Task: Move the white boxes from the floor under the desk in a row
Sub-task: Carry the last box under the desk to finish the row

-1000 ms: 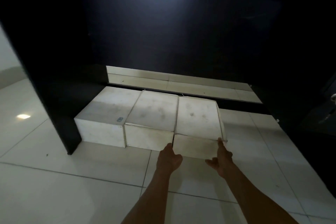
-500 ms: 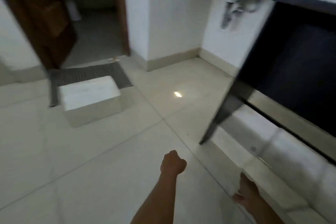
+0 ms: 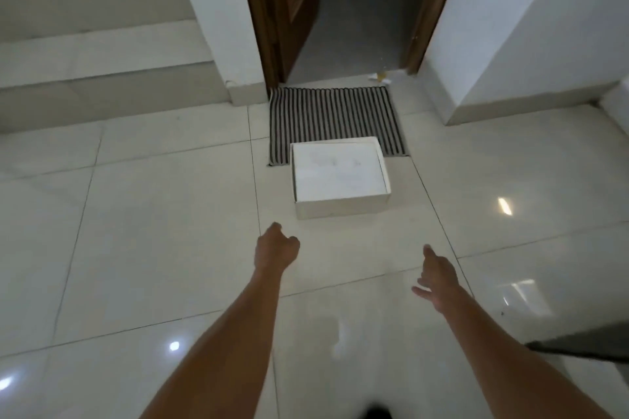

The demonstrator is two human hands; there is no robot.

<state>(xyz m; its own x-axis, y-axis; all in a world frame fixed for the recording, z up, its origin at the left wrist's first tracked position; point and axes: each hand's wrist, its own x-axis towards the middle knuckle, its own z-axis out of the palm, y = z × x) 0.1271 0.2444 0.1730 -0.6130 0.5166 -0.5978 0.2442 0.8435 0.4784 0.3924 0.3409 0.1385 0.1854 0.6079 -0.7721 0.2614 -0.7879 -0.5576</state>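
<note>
One white box lies flat on the tiled floor in the middle of the view, its far edge resting on a striped mat. Both my arms stretch out toward it. My left hand is a loose fist a short way in front of the box's near left corner and holds nothing. My right hand hovers lower right of the box with its fingers spread, also not touching it. The desk and the boxes under it are out of sight.
A black-and-white striped doormat lies before an open doorway with a brown wooden door. Steps rise at the left. A white wall corner stands at the right. A dark strip shows at the right edge.
My view swung left, away from the desk and its three boxes, onto the single box on the floor. Both hands left the rightmost box under the desk and now reach toward this one.
</note>
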